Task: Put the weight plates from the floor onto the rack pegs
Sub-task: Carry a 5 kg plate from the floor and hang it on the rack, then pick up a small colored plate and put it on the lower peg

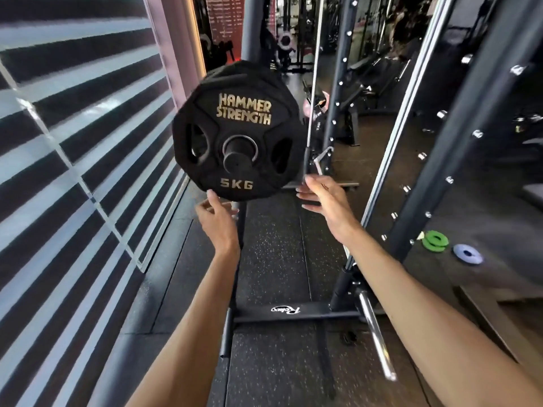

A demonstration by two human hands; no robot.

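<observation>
Two bare forearms reach up from 6 o'clock, nearest the lens. The left hand [219, 221], at about 7 o'clock of the black plate [235, 118], is loosely spread and grips nothing. One fingertip lies at the plate's lower rim, though contact is too close to call.

The plate, marked 5 kg, hangs upright near centre frame with the peg [237, 163] through its hole, so the peg seems to bear its weight and neither hand needs to. More black plates sit behind it.

The right hand [323, 201], at 4 o'clock of the plate and just beside its edge, is open and empty, probably guarding against a swing.

Out at 3 o'clock, a green disc [435, 240] and a pale blue disc [467, 254] lie on the floor [279, 245], probably due next.
</observation>
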